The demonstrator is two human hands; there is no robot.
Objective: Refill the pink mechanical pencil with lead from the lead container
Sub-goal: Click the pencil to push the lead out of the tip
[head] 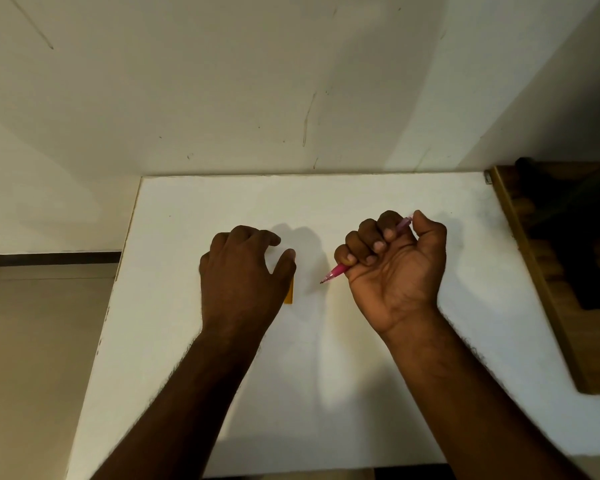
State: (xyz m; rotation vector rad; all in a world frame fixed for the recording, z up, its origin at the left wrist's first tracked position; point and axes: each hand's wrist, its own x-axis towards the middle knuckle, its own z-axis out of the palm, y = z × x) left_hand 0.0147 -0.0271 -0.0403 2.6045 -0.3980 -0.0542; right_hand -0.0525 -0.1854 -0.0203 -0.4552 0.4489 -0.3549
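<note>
Right hand (394, 268) fists pink pencil (336, 272), tip lower-left, freeing its cap end | left hand (243, 268), fingers loosely spread, covers orange lead container (289, 295), poised to lift it

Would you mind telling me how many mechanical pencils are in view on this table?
1. The pink mechanical pencil is gripped in the right hand, tip pointing toward the left hand. That hand hovers over an orange lead container, so something small could be hidden beneath it.

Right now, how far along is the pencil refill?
Early. Done: the right hand grips the pink mechanical pencil, tip pointing left. In hand: the left hand hovers over the orange lead container on the table. Left: opening both and feeding lead in.
</note>
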